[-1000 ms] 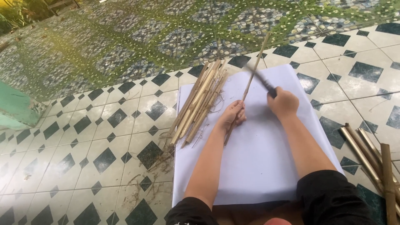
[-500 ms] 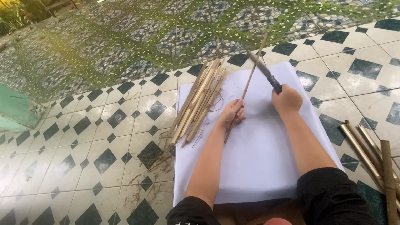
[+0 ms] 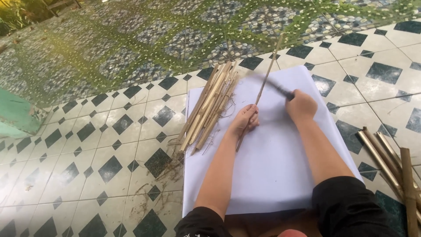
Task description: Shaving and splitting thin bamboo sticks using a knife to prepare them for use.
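My left hand [image 3: 244, 120] grips a long thin bamboo strip [image 3: 265, 81] that slants up and away over a white sheet [image 3: 272, 166] laid on the tiled floor. My right hand [image 3: 301, 105] holds a dark-handled knife [image 3: 275, 87], whose blade is blurred and lies across the strip just above my left hand. A pile of split bamboo strips [image 3: 209, 107] lies at the sheet's left edge, close to my left hand.
Thicker bamboo pieces [image 3: 390, 162] lie on the floor at the right. Fibre shavings [image 3: 162, 175] are scattered on the black-and-white tiles left of the sheet. A green object [image 3: 15, 116] stands at the far left; mossy patterned paving lies beyond.
My right hand has swung the knife leftward and down onto the strip; its blade now blurs. My left hand keeps its hold on the strip in the same place.
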